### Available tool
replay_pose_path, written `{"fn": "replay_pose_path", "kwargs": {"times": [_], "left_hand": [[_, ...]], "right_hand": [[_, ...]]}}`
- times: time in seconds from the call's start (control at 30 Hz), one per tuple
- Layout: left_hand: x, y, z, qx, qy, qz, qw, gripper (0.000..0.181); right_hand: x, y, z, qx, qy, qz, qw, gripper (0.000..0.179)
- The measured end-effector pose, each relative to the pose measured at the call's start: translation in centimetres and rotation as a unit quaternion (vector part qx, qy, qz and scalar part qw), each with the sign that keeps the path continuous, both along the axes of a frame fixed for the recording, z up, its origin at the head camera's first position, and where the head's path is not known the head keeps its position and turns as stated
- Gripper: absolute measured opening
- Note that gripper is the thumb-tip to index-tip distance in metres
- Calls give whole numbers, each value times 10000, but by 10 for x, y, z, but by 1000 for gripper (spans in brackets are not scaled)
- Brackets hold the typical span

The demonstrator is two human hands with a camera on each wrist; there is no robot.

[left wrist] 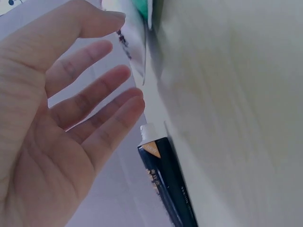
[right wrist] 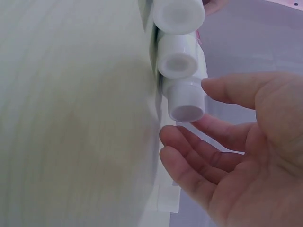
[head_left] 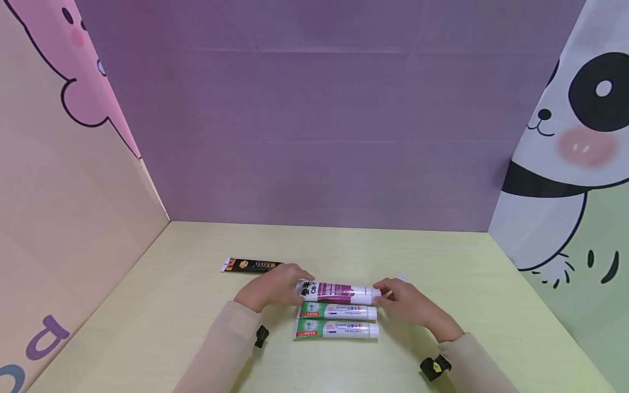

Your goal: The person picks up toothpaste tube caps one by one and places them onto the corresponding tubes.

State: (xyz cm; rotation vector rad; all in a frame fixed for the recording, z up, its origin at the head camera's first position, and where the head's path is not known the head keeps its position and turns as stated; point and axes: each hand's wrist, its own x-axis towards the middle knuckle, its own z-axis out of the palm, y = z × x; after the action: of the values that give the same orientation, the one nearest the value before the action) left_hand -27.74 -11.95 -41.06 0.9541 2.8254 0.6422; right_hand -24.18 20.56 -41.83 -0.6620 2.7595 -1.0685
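A white and purple toothpaste tube [head_left: 336, 293] lies on the table, label up. My left hand [head_left: 277, 285] holds its flat tail end, thumb on the near side and index finger on the far side. At the other end my right hand [head_left: 410, 300] pinches the white cap [right wrist: 185, 104] between thumb and index finger, the other fingers loosely bent. Two green and white toothpaste tubes [head_left: 339, 311] lie parallel just in front, caps to the right. Beyond the left hand is a black tube [head_left: 251, 266], partly covered by that hand in the head view.
A small white end [head_left: 401, 278] of another item shows behind the right hand; the rest is hidden. The pale wooden table [head_left: 196, 327] is bounded by a purple back wall [head_left: 314, 120] and printed side panels [head_left: 73, 218].
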Motion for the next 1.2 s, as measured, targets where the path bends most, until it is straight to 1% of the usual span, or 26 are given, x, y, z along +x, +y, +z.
{"fn": "replay_pose_path", "kwargs": {"times": [0.1, 0.17, 0.23, 0.3, 0.37, 0.47, 0.53, 0.63, 0.7, 0.73, 0.83, 0.93, 1.0, 1.1, 1.2], "left_hand": [[0, -4, 4, 94, -110, 70, 9999, 45], [0, -6, 6, 171, -176, 89, 9997, 44], [-1, -9, 7, 185, -170, 118, 9996, 43], [-3, -13, 8, 218, -84, 117, 9997, 41], [-6, -17, 9, 257, 60, 108, 9996, 40], [-11, -26, 9, 290, 400, 81, 9987, 37], [-15, -32, 7, 231, 640, 143, 9976, 36], [-18, -41, 5, 52, 1021, 318, 9942, 35], [-21, -46, 2, -87, 1222, 469, 9914, 36], [-22, -48, 1, -125, 1270, 525, 9904, 37], [-25, -54, -2, -290, 1238, 699, 9894, 40], [-27, -58, -4, -451, 989, 870, 9903, 45], [-28, -59, -4, -603, 847, 1006, 9895, 47], [-30, -60, -6, -725, 699, 1174, 9880, 46], [-32, -60, -8, -728, 654, 1297, 9867, 43]], "right_hand": [[2, 0, 3, 4, 1, -118, 9999, 34], [2, 1, 4, -7, 25, -125, 9999, 35], [3, 1, 5, -10, 58, -88, 9999, 35], [3, 2, 6, 26, 134, -92, 9999, 34], [3, 3, 6, 51, 204, -128, 9997, 33], [4, 4, 8, 49, 297, -200, 9993, 32], [5, 6, 9, 48, 353, -231, 9991, 31], [3, 10, 10, 65, 446, -288, 9986, 29], [1, 13, 10, 118, 535, -336, 9979, 28], [0, 14, 10, 138, 579, -350, 9976, 28], [-2, 18, 11, 178, 674, -377, 9969, 28], [-3, 20, 13, 195, 730, -346, 9965, 28], [-4, 22, 15, 206, 714, -363, 9966, 29], [-6, 24, 17, 255, 705, -434, 9962, 30], [-9, 28, 16, 306, 747, -504, 9955, 33]]}}
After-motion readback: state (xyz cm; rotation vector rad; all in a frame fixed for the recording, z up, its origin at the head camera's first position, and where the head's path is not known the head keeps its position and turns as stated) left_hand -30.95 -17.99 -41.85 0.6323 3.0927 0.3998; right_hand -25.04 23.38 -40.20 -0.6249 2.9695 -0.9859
